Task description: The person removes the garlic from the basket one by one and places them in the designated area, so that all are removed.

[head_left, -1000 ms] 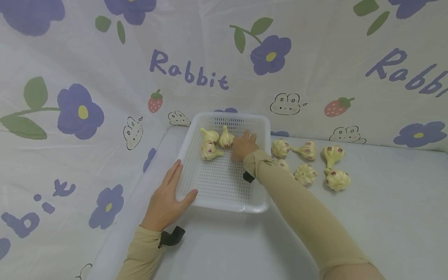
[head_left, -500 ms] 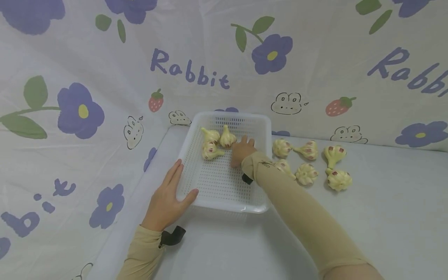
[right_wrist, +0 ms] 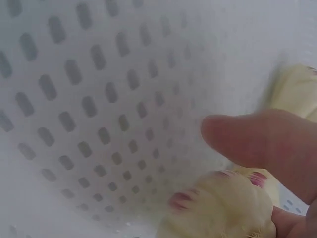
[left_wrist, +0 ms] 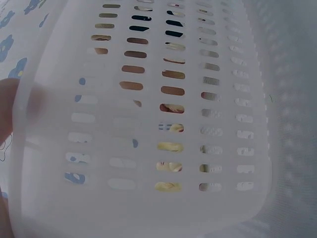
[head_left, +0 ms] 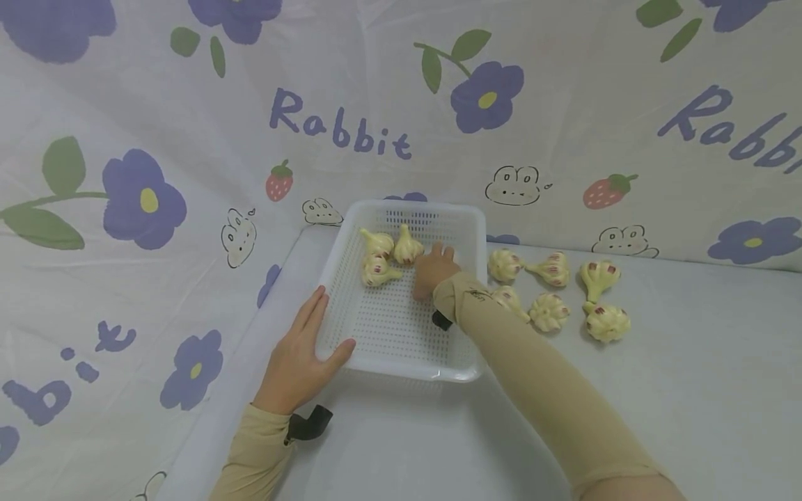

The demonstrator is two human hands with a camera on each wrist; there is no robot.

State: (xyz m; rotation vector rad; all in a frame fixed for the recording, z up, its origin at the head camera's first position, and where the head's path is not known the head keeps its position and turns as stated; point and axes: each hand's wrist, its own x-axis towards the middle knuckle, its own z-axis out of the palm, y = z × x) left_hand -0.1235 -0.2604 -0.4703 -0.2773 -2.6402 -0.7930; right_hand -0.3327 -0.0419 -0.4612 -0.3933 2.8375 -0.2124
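A white perforated plastic basket (head_left: 391,369) stands on the table, with three pale garlic bulbs (head_left: 409,247) visible at its back left. My left hand (head_left: 294,365) rests on the basket's near left corner, fingers straight along the side and thumb over the front rim. Inside the basket, my right hand (head_left: 435,271) reaches down beside those bulbs. In the right wrist view its thumb (right_wrist: 247,139) lies over a purple-streaked garlic bulb (right_wrist: 223,206), with a finger behind it. From the head view this bulb is hidden under the hand.
Several more garlic bulbs (head_left: 548,312) lie on the white table (head_left: 689,376) just right of the basket, some partly behind the right sleeve (head_left: 526,348). A printed cloth (head_left: 564,125) rises behind the table and along its left side.
My right hand has shifted slightly toward me inside the basket and then stayed put, uncovering more of the bulb beside it. The left hand keeps its place on the basket.
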